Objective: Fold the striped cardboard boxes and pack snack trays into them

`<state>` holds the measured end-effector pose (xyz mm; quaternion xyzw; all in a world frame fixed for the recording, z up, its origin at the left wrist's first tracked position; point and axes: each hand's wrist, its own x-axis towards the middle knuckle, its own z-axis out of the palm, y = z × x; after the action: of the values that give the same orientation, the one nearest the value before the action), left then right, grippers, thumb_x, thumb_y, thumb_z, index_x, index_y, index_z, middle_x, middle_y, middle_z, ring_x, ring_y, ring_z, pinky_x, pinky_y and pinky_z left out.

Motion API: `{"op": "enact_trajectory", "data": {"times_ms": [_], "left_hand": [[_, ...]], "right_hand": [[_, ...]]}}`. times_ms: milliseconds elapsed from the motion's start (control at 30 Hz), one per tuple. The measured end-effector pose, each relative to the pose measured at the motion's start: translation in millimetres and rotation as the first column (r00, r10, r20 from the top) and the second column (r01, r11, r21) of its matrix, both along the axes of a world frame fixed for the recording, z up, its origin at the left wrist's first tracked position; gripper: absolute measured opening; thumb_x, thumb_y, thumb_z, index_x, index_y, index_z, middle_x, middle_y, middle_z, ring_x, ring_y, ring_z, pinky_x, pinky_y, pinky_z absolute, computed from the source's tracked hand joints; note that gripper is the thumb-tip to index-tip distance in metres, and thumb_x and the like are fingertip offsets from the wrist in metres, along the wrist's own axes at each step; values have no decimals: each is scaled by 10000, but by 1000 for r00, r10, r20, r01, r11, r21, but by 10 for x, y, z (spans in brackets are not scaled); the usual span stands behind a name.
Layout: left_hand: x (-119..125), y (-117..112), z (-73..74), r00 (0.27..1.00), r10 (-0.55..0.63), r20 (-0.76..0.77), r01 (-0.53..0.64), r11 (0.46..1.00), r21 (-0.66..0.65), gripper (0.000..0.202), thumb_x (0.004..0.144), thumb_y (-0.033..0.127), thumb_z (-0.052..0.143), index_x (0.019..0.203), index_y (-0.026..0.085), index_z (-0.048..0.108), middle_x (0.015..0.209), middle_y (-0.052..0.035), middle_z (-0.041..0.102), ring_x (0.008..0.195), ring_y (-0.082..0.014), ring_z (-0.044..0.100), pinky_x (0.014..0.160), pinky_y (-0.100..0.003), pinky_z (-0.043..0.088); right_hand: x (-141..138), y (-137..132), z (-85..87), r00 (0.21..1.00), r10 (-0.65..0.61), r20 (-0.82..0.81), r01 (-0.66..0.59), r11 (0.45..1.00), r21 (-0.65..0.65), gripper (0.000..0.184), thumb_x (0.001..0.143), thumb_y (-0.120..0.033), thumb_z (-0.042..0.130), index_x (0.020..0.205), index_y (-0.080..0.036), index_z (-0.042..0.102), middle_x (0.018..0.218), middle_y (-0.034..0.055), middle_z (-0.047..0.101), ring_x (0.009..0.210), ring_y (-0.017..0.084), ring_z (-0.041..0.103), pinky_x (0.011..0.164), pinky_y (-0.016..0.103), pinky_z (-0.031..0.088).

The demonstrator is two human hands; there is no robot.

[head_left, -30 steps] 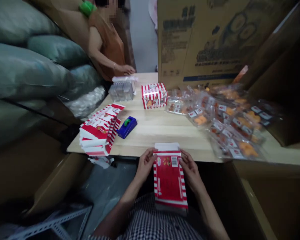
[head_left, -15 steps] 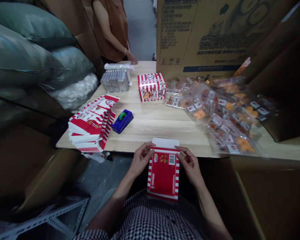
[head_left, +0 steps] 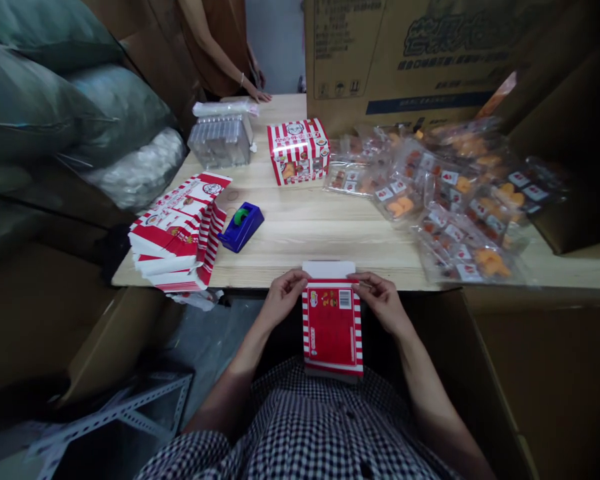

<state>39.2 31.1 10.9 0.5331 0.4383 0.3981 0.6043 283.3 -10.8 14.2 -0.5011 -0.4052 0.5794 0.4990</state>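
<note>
Between my two hands is a red and white striped cardboard box [head_left: 333, 327], its barcode side facing up and a white end flap standing out toward the table. My left hand [head_left: 285, 297] pinches its upper left corner, while my right hand [head_left: 379, 300] pinches the upper right corner. The box's lower end rests near my lap. On the table to the left lies a stack of flat striped boxes [head_left: 180, 230]. A blue tape dispenser [head_left: 243, 228] with green tape stands beside that stack. Farther back sits a made-up striped box [head_left: 299, 153].
Clear plastic packs with orange toy pieces [head_left: 450, 200] are heaped on the table's right. A pile of clear plastic cases [head_left: 220, 141] stands back left. Behind is a large carton [head_left: 380, 67]; another person's hand [head_left: 259, 95] rests on the far table edge. Stuffed sacks [head_left: 45, 113] line the left.
My view has tilted down slightly, so the table things sit higher in the picture. Both hands keep their pinch on the box, whose lower end has swung slightly right.
</note>
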Motion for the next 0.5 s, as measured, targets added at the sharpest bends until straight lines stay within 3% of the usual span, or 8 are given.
{"op": "enact_trajectory", "data": {"times_ms": [133, 333, 400, 500], "left_hand": [[-65, -124, -76, 994, -89, -66, 90, 996, 8, 277, 906, 420, 631, 876, 148, 677, 819, -27, 638, 778, -157, 572, 741, -248, 444], [-27, -226, -145, 994, 8, -113, -5, 1000, 29, 289, 911, 407, 633, 782, 149, 647, 754, -4, 611, 703, -125, 540, 678, -226, 414], [40, -228, -175, 996, 57, -72, -56, 998, 15, 255, 905, 401, 645, 836, 156, 661, 790, -11, 649, 722, -129, 575, 677, -221, 427], [160, -223, -214, 972, 179, 150, -165, 981, -105, 293, 871, 369, 700, 1102, 211, 612, 935, -25, 719, 792, -149, 662, 728, -245, 485]], "right_hand": [[-10, -109, -56, 999, 29, -23, -29, 999, -22, 271, 787, -402, 807, 1001, -239, 777, 903, 35, 781, 803, 209, 711, 778, 336, 552], [-93, -118, -213, 995, -96, -39, 95, 995, -11, 165, 788, -392, 808, 832, -235, 784, 883, 16, 764, 753, 170, 673, 737, 296, 525], [-134, -85, -298, 985, -162, -58, 161, 987, -13, 163, 766, -386, 824, 793, -235, 769, 862, 10, 756, 740, 172, 668, 731, 304, 524], [-191, -48, -394, 966, -241, -91, 239, 971, -29, 170, 749, -370, 836, 789, -234, 742, 823, 7, 742, 735, 177, 668, 724, 309, 526]]}}
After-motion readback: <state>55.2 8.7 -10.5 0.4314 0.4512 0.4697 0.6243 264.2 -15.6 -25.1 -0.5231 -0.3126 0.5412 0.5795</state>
